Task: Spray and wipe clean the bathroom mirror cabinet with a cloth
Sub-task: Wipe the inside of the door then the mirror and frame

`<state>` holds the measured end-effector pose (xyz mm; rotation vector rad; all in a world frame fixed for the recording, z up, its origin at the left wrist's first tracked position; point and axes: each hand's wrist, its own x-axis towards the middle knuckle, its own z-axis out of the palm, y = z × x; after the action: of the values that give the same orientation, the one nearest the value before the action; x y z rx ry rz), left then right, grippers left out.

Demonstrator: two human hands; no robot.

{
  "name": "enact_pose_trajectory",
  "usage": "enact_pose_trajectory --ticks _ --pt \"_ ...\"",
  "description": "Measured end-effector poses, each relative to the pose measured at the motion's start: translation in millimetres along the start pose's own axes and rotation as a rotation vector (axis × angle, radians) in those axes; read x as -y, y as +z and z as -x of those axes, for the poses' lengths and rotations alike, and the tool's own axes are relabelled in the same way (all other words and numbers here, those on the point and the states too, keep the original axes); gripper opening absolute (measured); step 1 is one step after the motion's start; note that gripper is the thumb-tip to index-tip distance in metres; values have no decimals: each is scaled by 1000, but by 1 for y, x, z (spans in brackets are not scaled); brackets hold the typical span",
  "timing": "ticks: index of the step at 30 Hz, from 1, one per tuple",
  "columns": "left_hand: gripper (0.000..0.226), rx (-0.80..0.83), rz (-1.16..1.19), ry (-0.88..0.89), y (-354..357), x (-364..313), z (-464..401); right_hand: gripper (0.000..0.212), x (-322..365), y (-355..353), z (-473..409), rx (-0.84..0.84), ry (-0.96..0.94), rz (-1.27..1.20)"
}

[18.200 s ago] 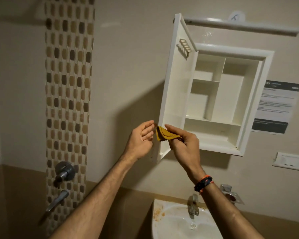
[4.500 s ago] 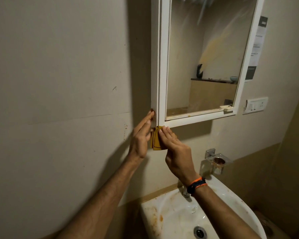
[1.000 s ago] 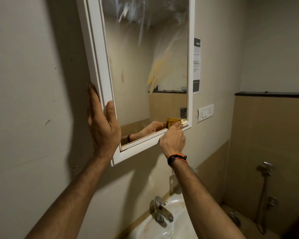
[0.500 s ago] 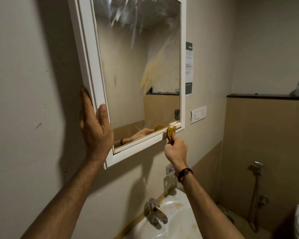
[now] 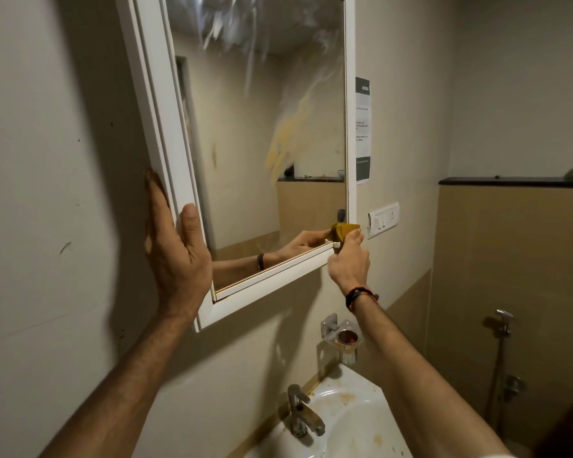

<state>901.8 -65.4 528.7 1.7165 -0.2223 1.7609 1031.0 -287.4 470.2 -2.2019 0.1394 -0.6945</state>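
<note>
Mirror cabinet (image 5: 166, 133): we see it mounted on the beige wall, door shut, its white frame running down the left side and along the bottom.
Mirror glass (image 5: 245, 153): we find white streaks across the top and a yellowish smear near the middle right; the lower part reflects our right forearm and hand.
Left hand (image 5: 176, 246): we have it against the cabinet's left edge near the lower corner, fingers straight along the outer side by the wall, thumb pointing up on the front of the frame. It grips nothing; it only braces the cabinet.
Right hand (image 5: 348, 262): we hold it at the lower right corner of the frame, fingers curled and pinching the cloth from below. A dark and orange band sits on the wrist.
Cloth (image 5: 344, 230): a small folded mustard-yellow cloth, held by our right hand and pressed on the bottom right corner of the mirror, where glass meets frame.
Paper notice (image 5: 363, 130): stuck on the wall just right of the cabinet.
Switch plate (image 5: 382, 219): white, on the wall near the cloth, to its right.
Holder (image 5: 343, 338): a clear wall holder with a rusty ring, below our right wrist.
Washbasin (image 5: 354, 421): white with brown stains, under the cabinet, with a metal tap (image 5: 300, 413) at its left.
Health faucet (image 5: 503, 322): hanging on the tan tiled wall at the far right.
</note>
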Motion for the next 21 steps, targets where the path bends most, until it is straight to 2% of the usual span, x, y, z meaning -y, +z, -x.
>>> enact_pose_trajectory --ticks 3,8,10,15,18,21 --pt "54 5 2 -8 0 -3 0 78 -1 -6 0 18 33 -12" --pt "54 -2 -3 -15 0 -3 1 83 1 23 50 -4 -192 20" --pt "53 1 -6 -7 0 -3 0 88 1 30 54 16 -218 50" --pt "53 0 -5 -8 -1 -5 1 85 14 30 53 -29 -133 -52" --pt "53 2 -9 -12 0 -5 1 80 19 29 47 -85 62 -291" --pt "54 -2 -9 -23 0 -5 1 63 9 16 23 -85 241 -447"
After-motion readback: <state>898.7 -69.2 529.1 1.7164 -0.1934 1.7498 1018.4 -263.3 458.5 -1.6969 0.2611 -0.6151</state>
